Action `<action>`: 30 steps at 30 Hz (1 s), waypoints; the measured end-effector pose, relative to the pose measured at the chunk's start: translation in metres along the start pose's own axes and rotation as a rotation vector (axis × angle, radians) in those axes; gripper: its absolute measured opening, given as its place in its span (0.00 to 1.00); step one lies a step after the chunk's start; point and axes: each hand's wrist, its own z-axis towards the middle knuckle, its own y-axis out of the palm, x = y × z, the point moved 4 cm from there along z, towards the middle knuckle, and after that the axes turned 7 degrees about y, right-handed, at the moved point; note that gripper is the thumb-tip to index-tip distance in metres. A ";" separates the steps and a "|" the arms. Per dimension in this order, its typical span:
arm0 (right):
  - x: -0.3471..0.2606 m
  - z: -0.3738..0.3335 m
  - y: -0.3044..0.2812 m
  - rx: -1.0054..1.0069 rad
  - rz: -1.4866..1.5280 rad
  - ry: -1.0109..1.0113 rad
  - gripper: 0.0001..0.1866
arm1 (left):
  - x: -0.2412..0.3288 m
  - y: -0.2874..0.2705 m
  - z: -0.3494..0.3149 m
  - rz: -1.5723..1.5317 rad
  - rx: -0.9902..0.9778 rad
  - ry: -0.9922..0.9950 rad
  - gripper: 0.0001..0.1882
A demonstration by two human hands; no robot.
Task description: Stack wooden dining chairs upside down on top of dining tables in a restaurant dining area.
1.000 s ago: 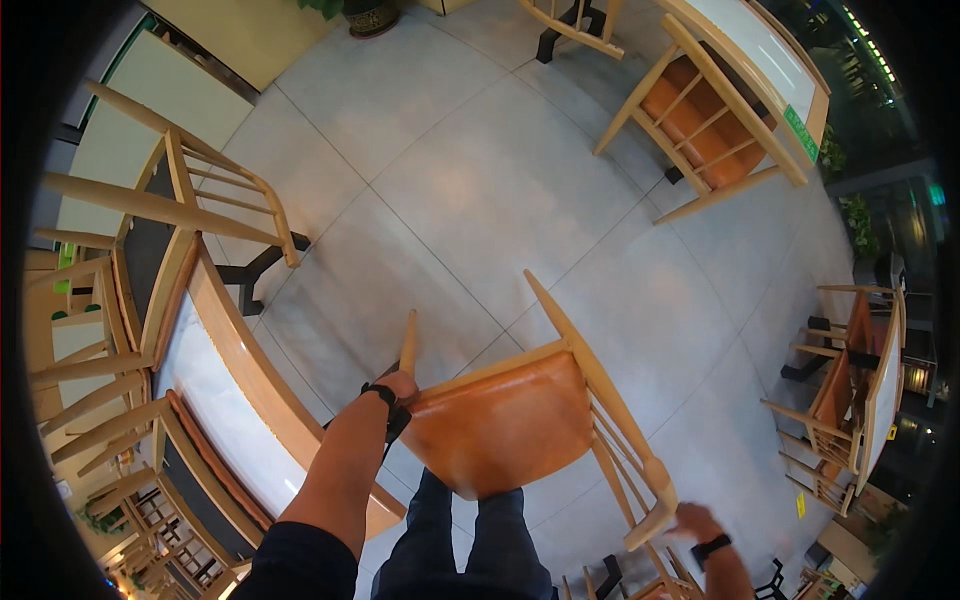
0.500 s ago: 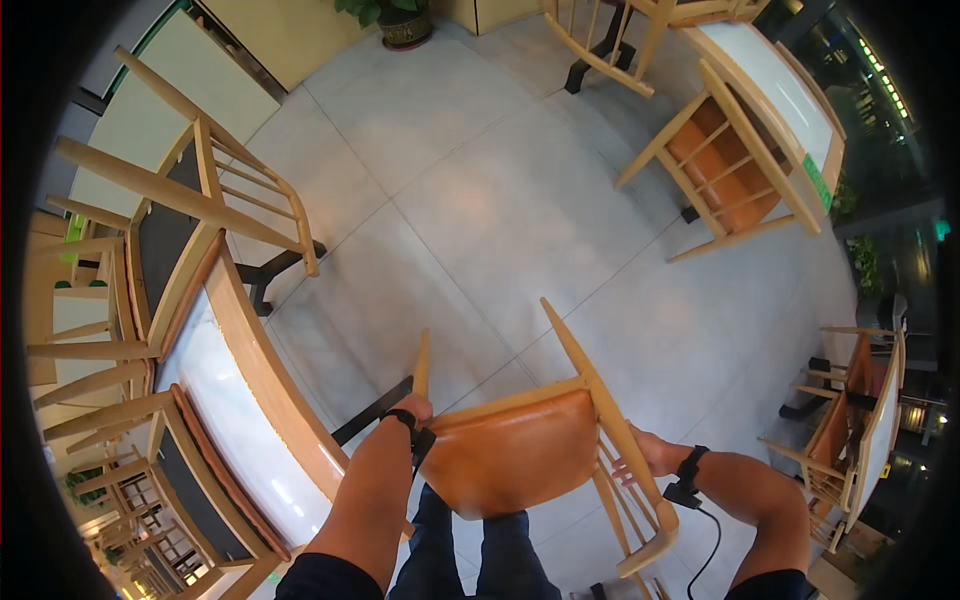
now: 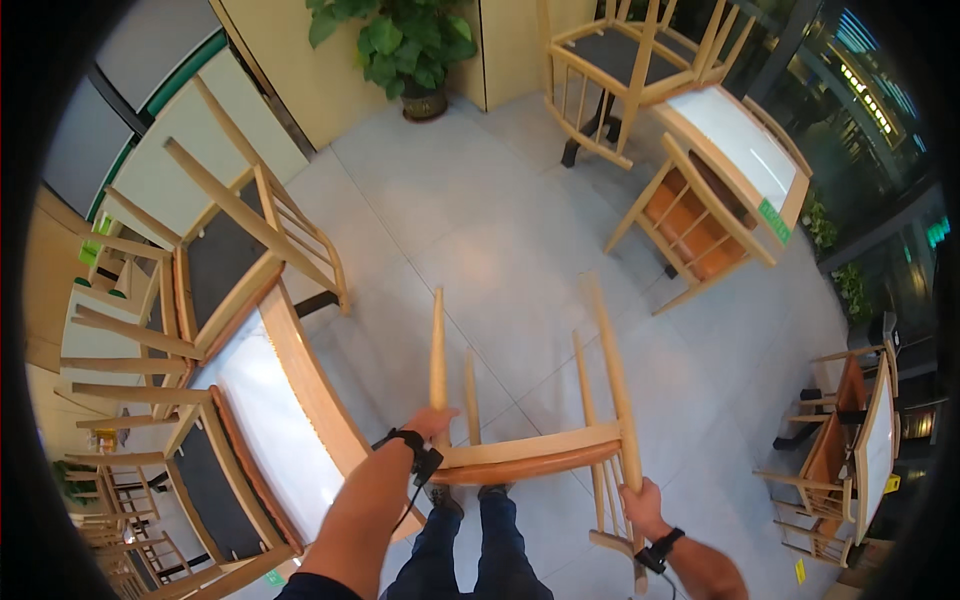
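Note:
Between my two hands hangs a light wooden chair (image 3: 530, 463) with an orange seat pad, tilted so its legs point away from me and the pad shows only as a thin edge. My left hand (image 3: 432, 423) is closed round a left leg close to the seat frame. On the other side, my right hand (image 3: 643, 505) wraps the wooden rail by the spindled backrest. Each wrist wears a black strap with a small device. To the left stands a white-topped table (image 3: 265, 385) with wooden edging, bearing upturned chairs (image 3: 212, 490) with dark undersides.
A second white-topped table (image 3: 735, 140) at the far right carries upturned chairs, and an orange-seated chair (image 3: 690, 225) is beside it. Another table (image 3: 877, 440) with chairs is at the right. A potted plant (image 3: 423, 102) stands by the far wall on grey floor tiles (image 3: 430, 200).
The chair has tipped: its seat top faced me before, and now its legs rise outward. My right hand has shifted lower along the back side. The view has tilted up.

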 end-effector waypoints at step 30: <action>-0.293 -0.257 -0.033 -0.139 1.103 -0.845 0.05 | -0.060 -0.148 -0.500 -0.383 0.620 1.266 0.09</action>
